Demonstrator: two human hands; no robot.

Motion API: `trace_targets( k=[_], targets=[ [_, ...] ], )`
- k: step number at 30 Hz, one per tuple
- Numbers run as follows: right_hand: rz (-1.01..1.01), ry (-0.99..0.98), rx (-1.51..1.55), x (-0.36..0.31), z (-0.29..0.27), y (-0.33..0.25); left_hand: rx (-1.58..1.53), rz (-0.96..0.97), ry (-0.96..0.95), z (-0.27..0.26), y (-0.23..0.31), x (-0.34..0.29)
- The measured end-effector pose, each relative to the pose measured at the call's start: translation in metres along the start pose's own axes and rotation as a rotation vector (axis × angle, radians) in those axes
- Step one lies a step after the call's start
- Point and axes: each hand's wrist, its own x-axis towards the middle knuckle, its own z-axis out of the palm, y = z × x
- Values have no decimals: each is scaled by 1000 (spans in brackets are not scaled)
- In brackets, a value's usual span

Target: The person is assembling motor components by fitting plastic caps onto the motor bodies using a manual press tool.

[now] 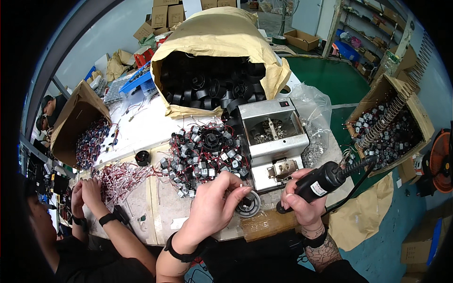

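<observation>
My right hand (304,203) is wrapped round a black corded electric screwdriver (322,183), held tilted with its tip end toward the left. My left hand (214,203) has thumb and fingers pinched together; what is between them is too small and hidden to name. Just beside those fingertips, a grey round plastic housing (255,207) with a dark centre sits at the table's near edge. Beyond the hands stands a metal screw feeder (271,148) with loose screws (267,133) in its tray. A heap of small motors with red wires (204,155) lies left of it.
A big paper sack (212,35) of black round parts (214,88) stands at the back. Cardboard boxes of motors flank the table, one on the right (420,111). A coiled cable (391,111) hangs there. At left, a co-worker's hands (86,192) are near pinkish wires (123,181).
</observation>
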Motion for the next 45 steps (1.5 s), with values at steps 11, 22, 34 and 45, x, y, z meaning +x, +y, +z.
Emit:
trace_targets(
  k=[11,22,34,45],
  targets=[
    [-31,-4,-55,3,7,-7,25,-91,-70,1,-4,-2],
    [-364,16,9,40,24,-50,224,-56,-134,-1,2,4],
    [-330,-52,-180,47,27,-47,129,20,-225,-1,-23,-5],
    [-240,-326,-105,41,66,-59,-30,-239,-163,6,-27,-15]
  ],
)
